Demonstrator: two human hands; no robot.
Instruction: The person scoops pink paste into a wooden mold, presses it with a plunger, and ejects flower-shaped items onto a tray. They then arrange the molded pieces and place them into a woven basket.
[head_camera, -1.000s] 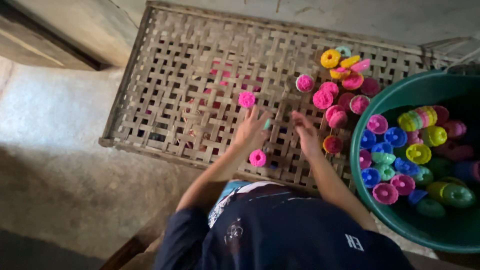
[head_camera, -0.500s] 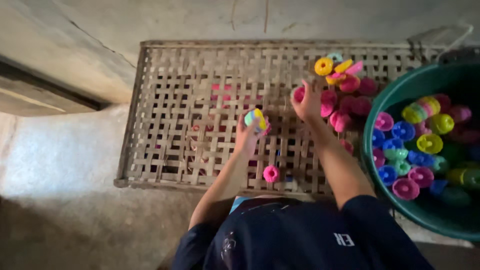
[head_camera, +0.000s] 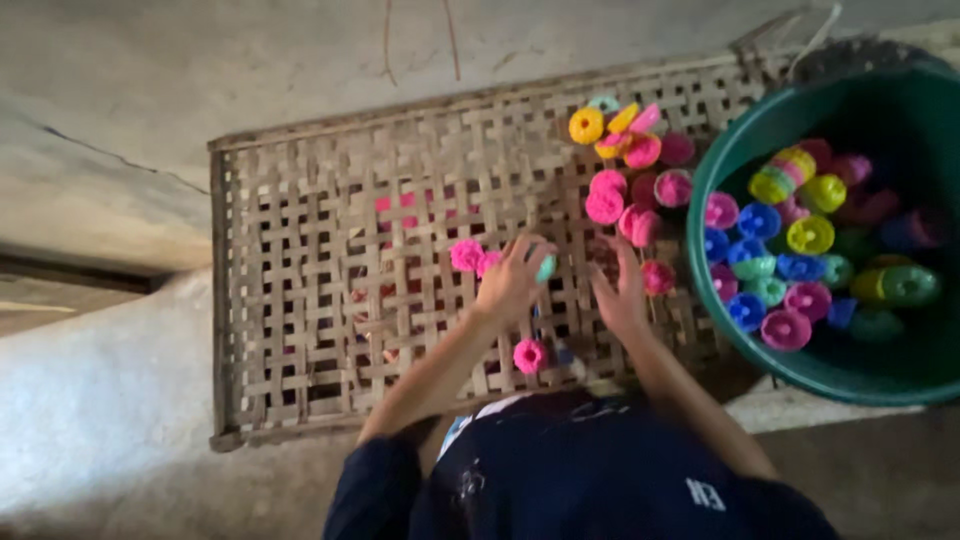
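left hand (head_camera: 512, 280) grip clamped on teal ring (head_camera: 545, 267) | right hand (head_camera: 620, 290) grip apart | risk: rings by green tub (head_camera: 720, 330) could've dropped through woven mat (head_camera: 300, 300) gaps

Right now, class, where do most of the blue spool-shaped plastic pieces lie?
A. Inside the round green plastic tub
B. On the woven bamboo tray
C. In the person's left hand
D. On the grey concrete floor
A: the blue spool-shaped plastic pieces sit inside the round green plastic tub, while the woven bamboo tray carries mostly pink and yellow ones.
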